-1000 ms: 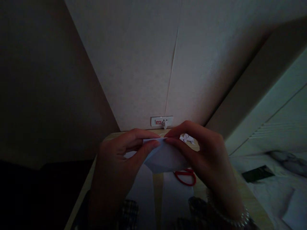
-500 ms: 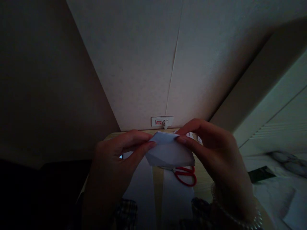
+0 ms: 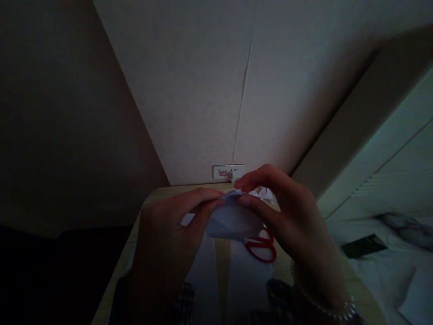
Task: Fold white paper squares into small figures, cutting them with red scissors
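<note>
A folded piece of white paper (image 3: 233, 219) is held up between both hands, its top edge bowed. My left hand (image 3: 179, 225) pinches the upper left corner between thumb and fingers. On the other side, my right hand (image 3: 284, 207) grips the top edge with thumb and index finger; a beaded bracelet circles that wrist. Below the paper lie scissors with red handles (image 3: 262, 248), their blades mostly hidden. They rest partly over one of two white sheets (image 3: 248, 282) on the wooden table (image 3: 222, 271).
Behind the table, a wall socket (image 3: 228, 172) has a white plug in it. White paper scraps (image 3: 265, 195) lie near the back edge, beyond my right hand. To the right is a pale cloth surface (image 3: 389, 271) with a dark flat item (image 3: 363, 246) on it.
My right hand has shifted left along the paper's top edge, closer to my left hand. The edge was flat and now bows upward. More of the scraps behind show.
</note>
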`<move>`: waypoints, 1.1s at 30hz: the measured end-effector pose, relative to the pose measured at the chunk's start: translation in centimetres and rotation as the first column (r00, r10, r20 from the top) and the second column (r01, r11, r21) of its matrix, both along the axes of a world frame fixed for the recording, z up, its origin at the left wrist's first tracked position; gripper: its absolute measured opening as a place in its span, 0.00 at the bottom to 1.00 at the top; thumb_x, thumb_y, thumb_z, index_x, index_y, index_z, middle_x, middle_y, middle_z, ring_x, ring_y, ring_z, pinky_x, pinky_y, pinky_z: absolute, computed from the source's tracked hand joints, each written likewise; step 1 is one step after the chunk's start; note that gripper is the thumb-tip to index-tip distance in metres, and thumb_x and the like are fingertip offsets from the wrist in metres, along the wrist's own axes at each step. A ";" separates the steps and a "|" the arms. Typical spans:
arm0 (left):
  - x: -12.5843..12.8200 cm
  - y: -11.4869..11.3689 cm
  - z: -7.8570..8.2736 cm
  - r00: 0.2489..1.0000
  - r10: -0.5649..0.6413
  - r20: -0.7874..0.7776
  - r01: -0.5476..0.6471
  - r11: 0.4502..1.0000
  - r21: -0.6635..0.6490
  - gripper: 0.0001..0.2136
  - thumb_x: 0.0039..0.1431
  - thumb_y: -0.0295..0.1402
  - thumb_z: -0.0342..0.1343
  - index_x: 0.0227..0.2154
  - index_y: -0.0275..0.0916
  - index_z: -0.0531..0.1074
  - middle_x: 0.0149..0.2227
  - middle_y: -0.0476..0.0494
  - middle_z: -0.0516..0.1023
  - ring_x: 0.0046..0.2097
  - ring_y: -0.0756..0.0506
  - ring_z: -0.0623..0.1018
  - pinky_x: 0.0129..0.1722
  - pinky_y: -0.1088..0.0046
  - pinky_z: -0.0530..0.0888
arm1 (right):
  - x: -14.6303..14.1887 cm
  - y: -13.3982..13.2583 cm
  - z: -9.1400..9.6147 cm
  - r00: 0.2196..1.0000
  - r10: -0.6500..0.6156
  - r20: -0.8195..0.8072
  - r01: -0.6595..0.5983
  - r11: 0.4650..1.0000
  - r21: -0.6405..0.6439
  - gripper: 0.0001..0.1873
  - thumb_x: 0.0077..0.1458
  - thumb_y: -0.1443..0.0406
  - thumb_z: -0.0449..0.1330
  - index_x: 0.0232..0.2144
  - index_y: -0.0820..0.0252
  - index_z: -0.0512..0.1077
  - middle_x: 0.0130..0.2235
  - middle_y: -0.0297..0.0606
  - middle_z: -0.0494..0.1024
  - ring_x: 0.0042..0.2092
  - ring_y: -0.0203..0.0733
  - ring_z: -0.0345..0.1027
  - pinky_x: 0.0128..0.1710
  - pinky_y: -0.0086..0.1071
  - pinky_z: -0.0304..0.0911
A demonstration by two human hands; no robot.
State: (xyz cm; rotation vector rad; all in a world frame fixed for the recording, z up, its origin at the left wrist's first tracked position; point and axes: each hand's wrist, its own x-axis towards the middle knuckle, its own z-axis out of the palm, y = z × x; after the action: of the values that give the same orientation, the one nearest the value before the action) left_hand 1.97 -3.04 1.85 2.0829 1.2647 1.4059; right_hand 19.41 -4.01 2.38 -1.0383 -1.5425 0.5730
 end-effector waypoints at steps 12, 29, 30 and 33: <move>0.2 0.0 0.3 0.996 -0.090 0.019 0.091 0.993 -0.071 0.06 0.54 0.26 0.65 0.28 0.46 0.81 0.27 0.62 0.85 0.28 0.52 0.83 0.31 0.82 0.74 | -0.4 -0.6 0.2 0.997 -0.042 -0.061 0.039 0.999 -0.037 0.07 0.59 0.69 0.64 0.29 0.56 0.74 0.29 0.28 0.75 0.34 0.35 0.69 0.33 0.29 0.60; 0.0 -0.4 0.7 0.984 -0.086 0.156 0.113 0.978 -0.173 0.07 0.54 0.26 0.64 0.27 0.48 0.82 0.28 0.63 0.86 0.29 0.55 0.83 0.32 0.87 0.75 | 0.5 -0.3 -0.4 0.999 -0.019 0.027 0.018 0.999 0.052 0.08 0.58 0.72 0.65 0.30 0.54 0.76 0.30 0.25 0.77 0.35 0.33 0.68 0.36 0.28 0.62; -0.1 -0.5 0.7 0.986 -0.082 0.143 0.106 0.980 -0.169 0.08 0.54 0.26 0.63 0.27 0.48 0.82 0.28 0.64 0.85 0.29 0.55 0.82 0.31 0.87 0.74 | 0.5 -0.4 -0.4 0.999 -0.022 0.027 0.020 0.998 0.055 0.08 0.58 0.72 0.65 0.29 0.54 0.75 0.30 0.25 0.77 0.35 0.33 0.69 0.36 0.28 0.62; 0.0 -0.5 0.7 0.996 -0.045 0.079 0.056 0.989 -0.140 0.08 0.56 0.27 0.62 0.27 0.48 0.82 0.27 0.65 0.85 0.28 0.55 0.81 0.31 0.85 0.74 | 0.5 -0.5 -0.3 0.999 -0.026 0.037 0.024 0.998 0.058 0.08 0.57 0.73 0.66 0.29 0.55 0.75 0.30 0.25 0.77 0.35 0.33 0.68 0.36 0.28 0.62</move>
State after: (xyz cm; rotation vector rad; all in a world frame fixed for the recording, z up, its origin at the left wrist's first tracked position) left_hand 1.94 -3.55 2.59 1.9356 1.2358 1.3190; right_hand 19.86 -4.51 2.10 -1.0279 -1.5682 0.4913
